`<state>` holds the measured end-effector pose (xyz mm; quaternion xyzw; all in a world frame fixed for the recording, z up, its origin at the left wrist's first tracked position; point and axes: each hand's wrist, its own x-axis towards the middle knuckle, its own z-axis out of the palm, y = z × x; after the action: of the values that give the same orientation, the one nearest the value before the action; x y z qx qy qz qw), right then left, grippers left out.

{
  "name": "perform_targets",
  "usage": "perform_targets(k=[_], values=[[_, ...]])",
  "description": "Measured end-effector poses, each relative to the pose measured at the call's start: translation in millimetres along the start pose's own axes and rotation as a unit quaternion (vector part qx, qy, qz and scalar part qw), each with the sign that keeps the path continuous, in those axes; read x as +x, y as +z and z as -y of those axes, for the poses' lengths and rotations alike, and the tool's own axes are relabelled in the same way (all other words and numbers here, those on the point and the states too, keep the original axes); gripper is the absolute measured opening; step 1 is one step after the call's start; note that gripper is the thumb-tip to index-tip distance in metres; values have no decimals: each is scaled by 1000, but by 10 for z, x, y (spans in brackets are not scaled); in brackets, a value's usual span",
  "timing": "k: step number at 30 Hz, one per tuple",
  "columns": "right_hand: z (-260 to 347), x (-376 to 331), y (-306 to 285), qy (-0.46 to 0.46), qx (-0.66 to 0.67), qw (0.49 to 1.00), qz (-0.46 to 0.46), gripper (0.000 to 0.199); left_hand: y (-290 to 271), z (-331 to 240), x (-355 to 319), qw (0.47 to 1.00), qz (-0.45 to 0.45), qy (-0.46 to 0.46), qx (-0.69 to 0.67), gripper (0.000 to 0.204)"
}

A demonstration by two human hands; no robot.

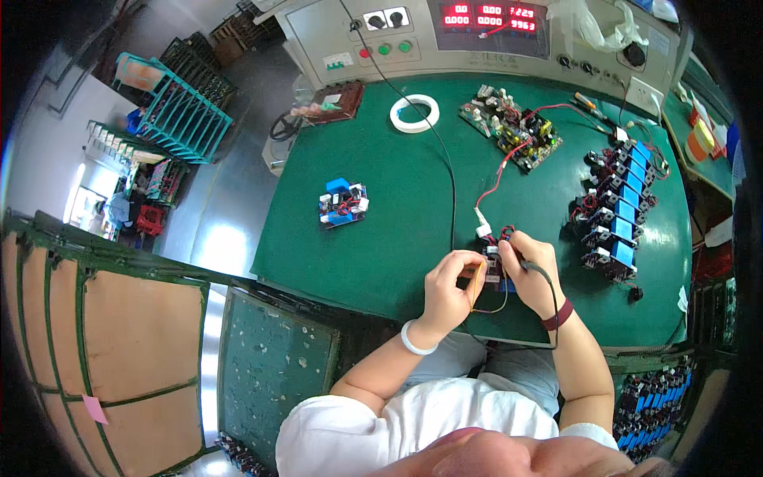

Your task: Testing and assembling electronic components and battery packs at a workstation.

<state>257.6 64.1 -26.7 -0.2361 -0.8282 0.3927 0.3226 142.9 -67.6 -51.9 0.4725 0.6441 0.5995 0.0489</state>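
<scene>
A small circuit board (493, 280) with a blue part lies near the table's front edge, between my two hands and partly covered by them. My left hand (455, 288) is closed at the board's left side, pinching a thin yellow wire (491, 311) that loops below the board. On the other side, my right hand (532, 266) is closed around a black-corded tool whose tip is hidden; its black cord (551, 288) curves down past my wrist. A white connector (483, 230) on red leads meets the board's far end.
Blue-topped boards (625, 208) form a row at the right. A larger circuit board (513, 127) and a white tape roll (414, 114) sit farther back. Another small board (343, 203) is at left. A control panel (429, 60) stands behind; a black cable (449, 159) crosses the green tabletop (381, 262).
</scene>
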Motion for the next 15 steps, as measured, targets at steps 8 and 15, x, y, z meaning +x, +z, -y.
perform_targets(k=[8,15], values=[[-41,-19,-58,80,110,990,30,28,14,-18,9,1000,-4,5,0,12],[-88,-49,-109,80,157,983,42,36,16,-1,-12,1000,5,-7,8,13]])
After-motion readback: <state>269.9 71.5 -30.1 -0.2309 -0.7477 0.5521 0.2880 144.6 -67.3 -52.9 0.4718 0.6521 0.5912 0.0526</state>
